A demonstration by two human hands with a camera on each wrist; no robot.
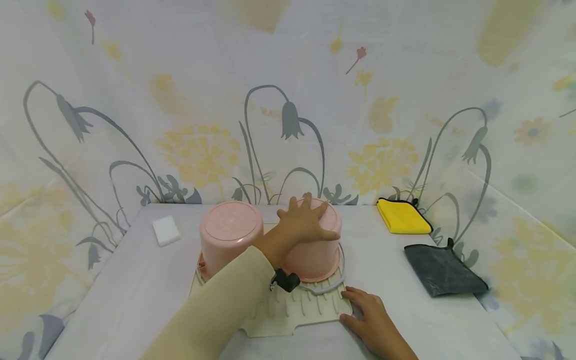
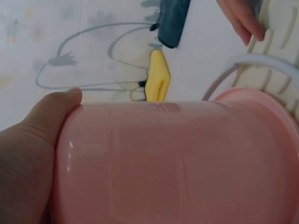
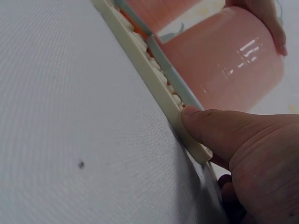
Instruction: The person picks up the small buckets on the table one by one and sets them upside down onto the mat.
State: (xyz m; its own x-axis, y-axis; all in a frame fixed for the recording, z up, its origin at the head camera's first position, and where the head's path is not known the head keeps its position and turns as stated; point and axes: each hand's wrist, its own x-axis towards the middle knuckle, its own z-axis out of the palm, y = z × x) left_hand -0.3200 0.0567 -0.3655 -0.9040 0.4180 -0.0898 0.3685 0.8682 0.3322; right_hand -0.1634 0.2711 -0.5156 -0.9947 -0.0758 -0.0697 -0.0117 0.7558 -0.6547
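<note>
Two pink buckets stand upside down, side by side, on a cream ribbed draining board (image 1: 274, 320). My left hand (image 1: 303, 220) rests on the upturned base of the right bucket (image 1: 310, 257), fingers spread across it. In the left wrist view, the thumb lies at the rim of that base. The left bucket (image 1: 231, 227) stands beyond my sleeve, which hides part of its side. At the board's near right corner, my right hand (image 1: 371, 320) pinches the edge, thumb (image 3: 210, 128) against it and other fingers below. A pale grey bucket handle (image 1: 328, 289) curves out over the board.
A white sponge block (image 1: 165, 230) lies at the back left of the white table. Toward the right are a folded yellow cloth (image 1: 404, 216) and a dark grey cloth (image 1: 443, 270). A flower-patterned sheet (image 1: 288, 60) hangs behind the table.
</note>
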